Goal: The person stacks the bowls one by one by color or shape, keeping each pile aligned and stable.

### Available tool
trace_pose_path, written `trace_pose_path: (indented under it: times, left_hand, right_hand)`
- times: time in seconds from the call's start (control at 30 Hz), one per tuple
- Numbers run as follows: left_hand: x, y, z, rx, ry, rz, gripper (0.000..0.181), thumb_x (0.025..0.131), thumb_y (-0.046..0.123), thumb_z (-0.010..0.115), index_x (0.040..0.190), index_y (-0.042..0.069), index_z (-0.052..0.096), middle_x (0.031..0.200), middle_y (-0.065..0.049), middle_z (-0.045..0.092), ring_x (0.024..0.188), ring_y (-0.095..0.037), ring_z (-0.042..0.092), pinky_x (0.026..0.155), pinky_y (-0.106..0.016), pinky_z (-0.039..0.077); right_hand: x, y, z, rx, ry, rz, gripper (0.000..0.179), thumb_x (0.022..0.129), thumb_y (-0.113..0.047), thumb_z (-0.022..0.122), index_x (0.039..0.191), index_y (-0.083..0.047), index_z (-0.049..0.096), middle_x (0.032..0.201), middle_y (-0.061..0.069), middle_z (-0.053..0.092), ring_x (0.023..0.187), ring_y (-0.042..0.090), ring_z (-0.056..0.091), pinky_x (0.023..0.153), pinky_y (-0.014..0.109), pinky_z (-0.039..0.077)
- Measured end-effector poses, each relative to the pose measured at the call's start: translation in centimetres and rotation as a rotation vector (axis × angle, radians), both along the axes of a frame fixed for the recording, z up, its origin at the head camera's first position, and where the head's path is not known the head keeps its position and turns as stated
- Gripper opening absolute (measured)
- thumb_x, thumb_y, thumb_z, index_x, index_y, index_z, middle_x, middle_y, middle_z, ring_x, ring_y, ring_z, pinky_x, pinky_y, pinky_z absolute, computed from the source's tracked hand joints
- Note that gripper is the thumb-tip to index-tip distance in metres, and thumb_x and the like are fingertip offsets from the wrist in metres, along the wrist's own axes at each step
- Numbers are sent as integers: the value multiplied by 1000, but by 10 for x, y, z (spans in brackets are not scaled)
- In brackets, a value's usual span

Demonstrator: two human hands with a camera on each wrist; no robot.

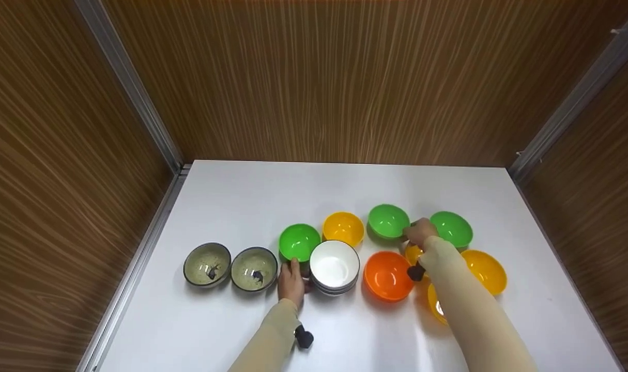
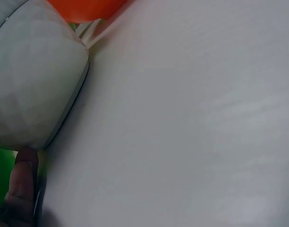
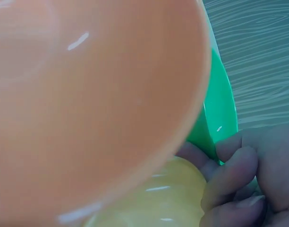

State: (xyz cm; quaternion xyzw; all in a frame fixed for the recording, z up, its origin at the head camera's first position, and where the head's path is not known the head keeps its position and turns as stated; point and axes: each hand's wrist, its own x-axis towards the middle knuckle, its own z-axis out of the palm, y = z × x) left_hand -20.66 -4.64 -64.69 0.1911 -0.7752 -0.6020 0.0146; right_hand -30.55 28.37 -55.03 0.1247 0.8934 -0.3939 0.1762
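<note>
White bowl stack, dark-rimmed w/ faceted outer walls, is taken as ref. pt.; all is set out on a white table.

L green bowl is set behind & L of the stack, right by it. Its near side is touched by L hand, which is placed just L of the stack. Visible fingers are stretched fwd to the bowl, thumb held apart on the stack side; whether the bowl is clamped can't be told. In L wrist view one fingertip is seen at the stack's base, contact unclear.

Mid green bowl is located behind & R of the stack. Its R edge is pinched by the curled fingers of R hand, so the bowl lies L of the knuckles, at the tips.

R of the stack, orange bowl is seen; farther R, half-hidden yellow bowl, near yellow bowl, outer yellow bowl & R green bowl. Directly behind the stack, rear yellow bowl is placed. L of it, inner grey-green bowl & outer grey-green bowl are lined up, each w/ dark motif.
</note>
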Motion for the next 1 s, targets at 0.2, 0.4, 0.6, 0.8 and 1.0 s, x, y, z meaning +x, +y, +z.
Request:
trace_pose_path:
  times: [0.2, 0.4, 0.6, 0.8, 1.0]
  left_hand:
    - [0, 0, 3, -11, -16, -14, 49, 105, 37, 32, 131, -2, 45, 91, -14, 62, 68, -22, 62, 81, -42, 48]
    - [8, -1, 12, -4, -10, -31, 50, 105, 34, 35, 135, -4, 41, 91, -16, 62, 73, -28, 64, 75, -42, 51]
    - [25, -2, 38, -259, 104, 13, 48, 98, 24, 51, 131, -10, 42, 100, -25, 64, 95, -39, 61, 87, -49, 47]
    - [19, -20, 71, -506, 352, -51, 42, 88, 17, 65, 123, -2, 50, 82, -7, 61, 74, -26, 58, 67, -43, 48]
    - [-13, -51, 90, -752, 412, -265, 70, 75, 31, 81, 129, -1, 50, 123, -17, 51, 117, -32, 47, 100, -44, 42]
  right_hand:
    - [1, 4, 8, -39, 8, -25, 52, 89, -17, 51, 130, 15, 46, 106, 20, 69, 89, 26, 60, 89, 42, 48]
    - [1, 1, 26, -79, 38, -66, 62, 92, -19, 49, 141, 13, 31, 109, 19, 68, 99, 30, 57, 97, 46, 45]
    - [2, -6, 43, -73, 123, -84, 58, 93, -20, 48, 142, 9, 34, 108, 18, 68, 92, 27, 58, 83, 37, 49]
    - [2, -22, 58, -97, 188, -73, 55, 88, -16, 50, 138, 5, 44, 101, 15, 70, 80, 22, 57, 70, 30, 48]
    - [2, -42, 69, -111, 217, 2, 52, 86, -15, 51, 134, 2, 50, 98, 13, 69, 85, 23, 58, 71, 30, 50]
